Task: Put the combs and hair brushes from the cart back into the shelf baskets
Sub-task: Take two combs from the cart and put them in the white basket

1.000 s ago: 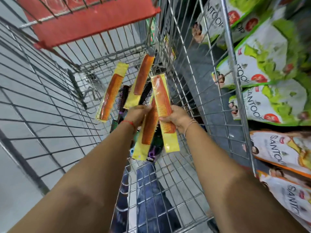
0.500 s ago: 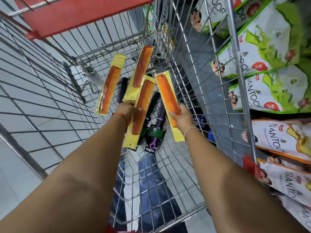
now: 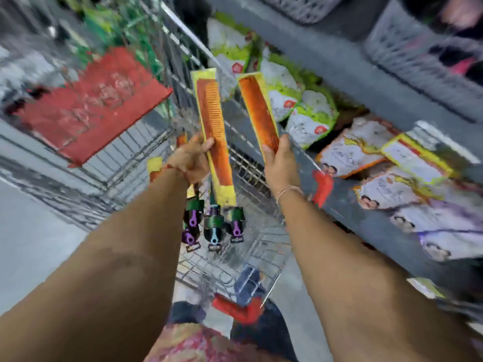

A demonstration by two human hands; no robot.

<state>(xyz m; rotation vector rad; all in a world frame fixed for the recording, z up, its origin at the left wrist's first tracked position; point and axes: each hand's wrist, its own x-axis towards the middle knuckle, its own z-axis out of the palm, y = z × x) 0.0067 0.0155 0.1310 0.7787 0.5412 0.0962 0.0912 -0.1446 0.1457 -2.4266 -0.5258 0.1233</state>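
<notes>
The view is motion-blurred. My left hand (image 3: 192, 159) grips an orange comb in a yellow sleeve (image 3: 213, 118), held upright over the wire cart (image 3: 251, 259); slivers of other yellow-sleeved combs (image 3: 154, 165) peek out behind the wrist. My right hand (image 3: 281, 165) grips a second orange comb in a yellow sleeve (image 3: 257, 111), lifted above the cart's right side. Several round hair brushes with purple and blue handle ends (image 3: 214, 226) stand in the cart below my hands. Grey shelf baskets (image 3: 418, 53) sit at the upper right.
The cart's red child-seat flap (image 3: 88, 103) is at the left. Green-and-white pouches (image 3: 308, 118) and orange-and-white pouches (image 3: 347, 155) fill the lower shelf on the right. A dark shelf ledge (image 3: 339, 56) runs below the baskets. Grey floor lies to the left.
Both hands have risen out of the cart with their combs. My view has swung up and to the right, bringing the shelf baskets into sight.
</notes>
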